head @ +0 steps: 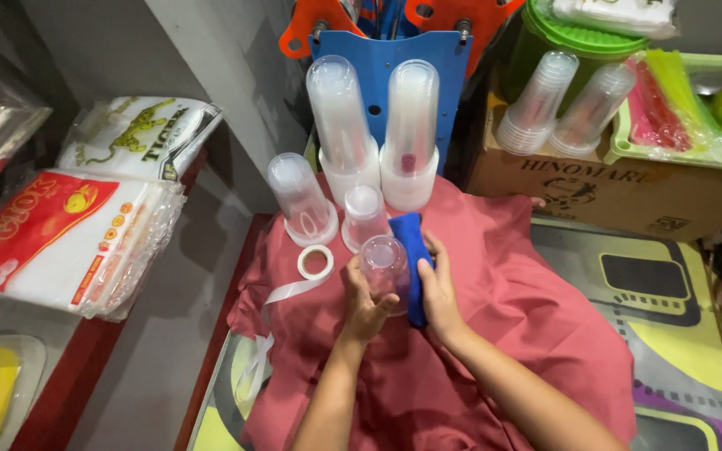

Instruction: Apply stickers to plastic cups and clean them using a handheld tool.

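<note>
Clear plastic cup point(384, 263) gripped by left hand point(363, 302) fingers; right hand point(438, 288) apparently clutches blue cloth point(412, 250) near red-labelled packet point(60, 242).

A table point(695, 334) with a patterned top is carrying a red cloth point(495, 334). Cup stacks point(373, 142), a tape roll point(315, 261) and a blue cloth point(411, 242) are lying on the red cloth; a cardboard box point(595, 188) is sitting behind.

Both hands point(403, 288) around clear cup point(384, 263), apparently against blue cloth point(412, 250).
</note>
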